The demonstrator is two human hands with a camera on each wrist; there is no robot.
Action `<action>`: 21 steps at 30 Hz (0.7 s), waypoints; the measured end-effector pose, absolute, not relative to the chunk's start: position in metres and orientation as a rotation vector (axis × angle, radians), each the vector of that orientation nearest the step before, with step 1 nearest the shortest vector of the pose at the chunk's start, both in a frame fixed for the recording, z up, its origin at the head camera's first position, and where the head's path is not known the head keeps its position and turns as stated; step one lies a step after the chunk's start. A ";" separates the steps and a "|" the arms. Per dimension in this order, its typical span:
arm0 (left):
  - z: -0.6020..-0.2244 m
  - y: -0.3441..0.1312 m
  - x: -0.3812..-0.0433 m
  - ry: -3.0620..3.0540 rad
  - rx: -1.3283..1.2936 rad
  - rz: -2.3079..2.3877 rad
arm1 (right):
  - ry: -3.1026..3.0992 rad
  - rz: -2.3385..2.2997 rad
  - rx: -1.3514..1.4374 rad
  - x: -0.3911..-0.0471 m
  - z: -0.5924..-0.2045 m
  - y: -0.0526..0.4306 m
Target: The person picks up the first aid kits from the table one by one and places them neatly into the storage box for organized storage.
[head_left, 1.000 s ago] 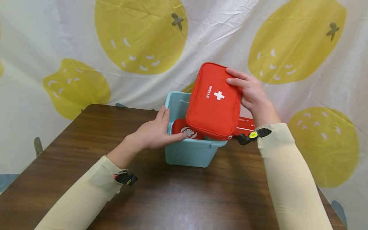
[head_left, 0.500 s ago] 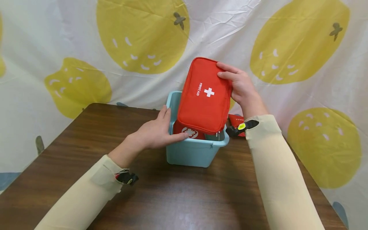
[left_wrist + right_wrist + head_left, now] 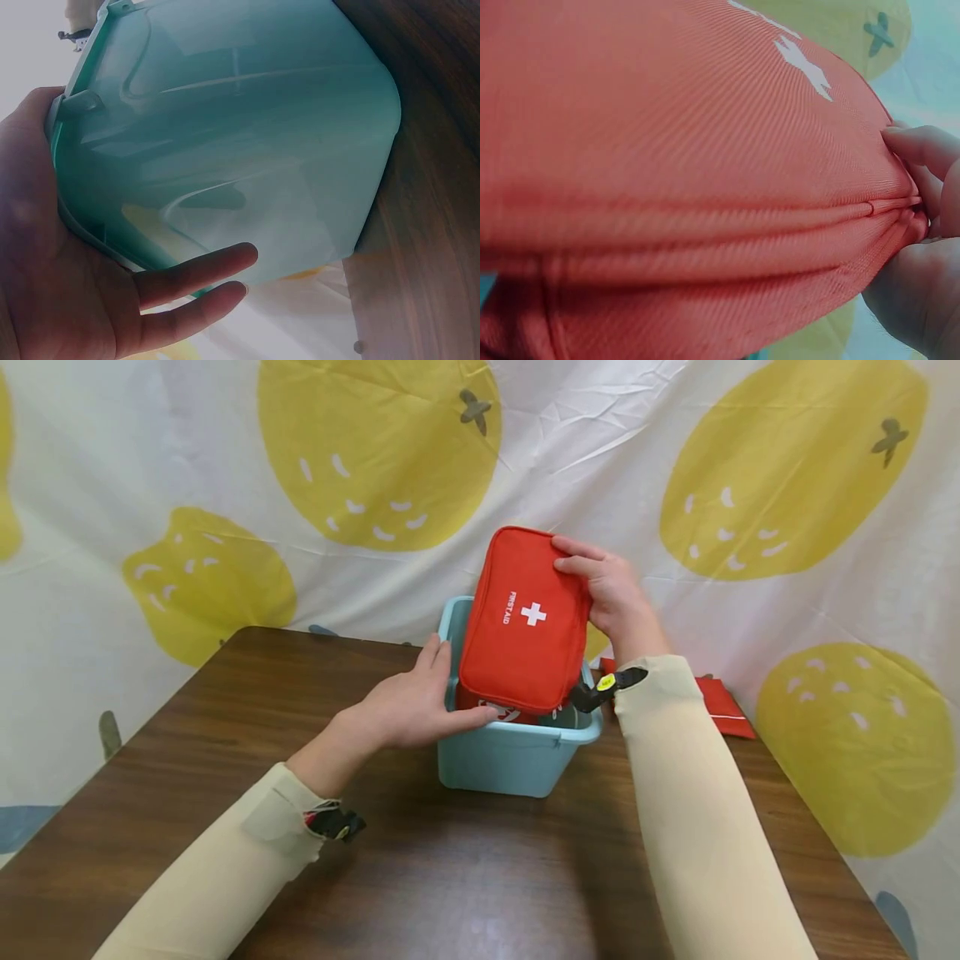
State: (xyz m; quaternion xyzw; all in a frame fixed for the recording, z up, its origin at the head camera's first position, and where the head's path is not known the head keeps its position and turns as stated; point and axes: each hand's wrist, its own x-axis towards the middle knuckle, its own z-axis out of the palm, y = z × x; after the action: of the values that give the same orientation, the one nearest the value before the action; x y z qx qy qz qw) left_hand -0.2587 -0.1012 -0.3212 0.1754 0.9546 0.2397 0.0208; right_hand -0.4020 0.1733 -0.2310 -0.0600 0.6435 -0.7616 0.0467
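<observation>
A red zippered first aid pouch (image 3: 510, 652) with a white cross tilts over the light blue plastic bin (image 3: 498, 764). My right hand (image 3: 618, 602) grips the pouch by its upper right edge; in the right wrist view my thumb and fingers pinch the pouch's end (image 3: 840, 172). My left hand (image 3: 405, 706) holds the near left corner of the bin, thumb over the rim, fingers along the outer wall (image 3: 225, 135). Inside the bin, a red item with a white emblem (image 3: 498, 710) and a dark green item (image 3: 562, 717) show partly beneath the pouch.
The bin stands on a dark wooden table (image 3: 450, 877). Behind the right forearm lies a flat red item (image 3: 723, 706) with a white line, partly hidden. A white curtain (image 3: 585, 460) with yellow fruit prints hangs close behind the table.
My right hand has carried the pouch leftward over the bin, raising it slightly and then lowering it. More of the flat red item now shows at the right. My left hand stays on the bin.
</observation>
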 end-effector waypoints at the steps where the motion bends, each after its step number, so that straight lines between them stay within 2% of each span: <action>1: -0.321 -0.101 -0.258 2.958 0.543 0.745 | 1.966 -2.316 -0.187 -0.403 -0.233 0.172; 21: -0.318 -0.098 -0.256 2.956 0.503 0.735 | 2.142 -2.116 -0.197 -0.401 -0.256 0.150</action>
State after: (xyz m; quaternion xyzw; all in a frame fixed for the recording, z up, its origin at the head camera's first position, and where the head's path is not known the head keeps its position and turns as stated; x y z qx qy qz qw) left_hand -0.2561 -0.0983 -0.3184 0.1630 0.9572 0.2378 0.0269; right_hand -0.4006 0.1500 -0.2557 -0.0651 0.7086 -0.6999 0.0622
